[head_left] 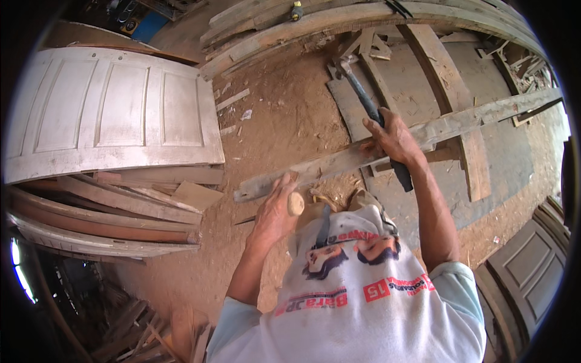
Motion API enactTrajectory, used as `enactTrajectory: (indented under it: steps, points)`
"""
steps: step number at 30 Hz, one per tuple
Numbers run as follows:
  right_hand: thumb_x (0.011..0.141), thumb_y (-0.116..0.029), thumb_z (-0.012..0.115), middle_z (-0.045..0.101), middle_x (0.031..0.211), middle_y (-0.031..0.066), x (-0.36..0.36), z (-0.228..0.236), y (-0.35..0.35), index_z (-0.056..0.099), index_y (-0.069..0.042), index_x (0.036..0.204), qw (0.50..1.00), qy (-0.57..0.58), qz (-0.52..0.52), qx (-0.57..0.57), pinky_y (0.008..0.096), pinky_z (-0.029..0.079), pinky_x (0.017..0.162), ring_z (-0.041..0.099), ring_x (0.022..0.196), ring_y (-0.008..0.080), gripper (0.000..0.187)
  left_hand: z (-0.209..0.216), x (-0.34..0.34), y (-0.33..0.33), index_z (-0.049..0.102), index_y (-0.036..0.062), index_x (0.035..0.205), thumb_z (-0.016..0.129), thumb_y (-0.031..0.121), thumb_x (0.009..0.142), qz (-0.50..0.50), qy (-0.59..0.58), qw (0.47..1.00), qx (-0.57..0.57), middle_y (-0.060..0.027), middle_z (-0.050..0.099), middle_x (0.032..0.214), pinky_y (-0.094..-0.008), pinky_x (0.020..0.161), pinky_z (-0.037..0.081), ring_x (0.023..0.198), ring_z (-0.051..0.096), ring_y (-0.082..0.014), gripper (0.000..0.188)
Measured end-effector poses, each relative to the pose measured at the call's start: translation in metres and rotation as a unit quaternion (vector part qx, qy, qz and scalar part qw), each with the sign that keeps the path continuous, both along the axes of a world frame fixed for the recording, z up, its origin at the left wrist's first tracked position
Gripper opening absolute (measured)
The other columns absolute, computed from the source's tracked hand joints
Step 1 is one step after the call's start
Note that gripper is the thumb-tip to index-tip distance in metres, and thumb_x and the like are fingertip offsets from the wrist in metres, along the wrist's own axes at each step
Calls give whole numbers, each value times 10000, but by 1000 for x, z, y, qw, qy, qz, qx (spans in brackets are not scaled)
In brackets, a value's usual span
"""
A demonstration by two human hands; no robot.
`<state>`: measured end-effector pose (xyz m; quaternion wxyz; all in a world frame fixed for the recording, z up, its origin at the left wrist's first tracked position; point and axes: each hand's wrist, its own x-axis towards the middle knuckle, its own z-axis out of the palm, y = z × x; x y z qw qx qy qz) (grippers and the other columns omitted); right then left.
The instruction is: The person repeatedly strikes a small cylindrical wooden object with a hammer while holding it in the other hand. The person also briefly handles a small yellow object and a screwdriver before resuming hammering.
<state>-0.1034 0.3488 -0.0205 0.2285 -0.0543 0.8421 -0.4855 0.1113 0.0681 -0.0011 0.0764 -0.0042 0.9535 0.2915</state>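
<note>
A long weathered wooden beam [330, 166] lies across in front of me, running from near my left hand up to the far right. My left hand [272, 212] is closed round a tool with a round-ended wooden handle [295, 204], its fingers by the beam's near-left end. Most of that tool is hidden in the hand; a thin dark point shows to the left of it. My right hand [393, 140] grips a hammer [362, 95] by its dark handle, above the beam. The hammer's metal head points away from me, and the handle's butt sticks out below my wrist.
At left, a white panelled door [121, 109] lies on stacked boards [109, 212]. Long curved planks [339, 21] span the far side, with a small yellow-black object [296, 11] on top. Crossing boards [436, 66] support the beam. Another panelled door [532, 278] leans at lower right.
</note>
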Motion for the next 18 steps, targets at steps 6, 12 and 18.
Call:
enactTrajectory:
  steps: [6,12,18]
  points:
    - [1010,-403,616,679,781,196,4,19,-4,579,84,1028,1000,-21,-6,9,413,543,644,714,654,252,490,61,1,15,592,76,1294,815,46,758,20,-183,957,225,-156,612,1400,-436,1092,476,1315,571,-370,582]
    - [1015,-392,607,648,704,152,-1,10,-3,581,60,1005,1000,4,19,18,399,532,620,689,625,214,453,10,5,-8,584,95,1290,819,52,751,-37,-21,995,-89,-168,521,1502,-437,1098,478,1371,522,-364,589]
    - [1008,-396,623,607,656,95,4,8,-11,572,31,952,999,10,-35,27,362,510,553,641,576,170,434,25,5,-10,590,96,1253,826,83,760,-33,-61,994,79,-190,503,1511,-466,1102,472,1384,510,-363,547]
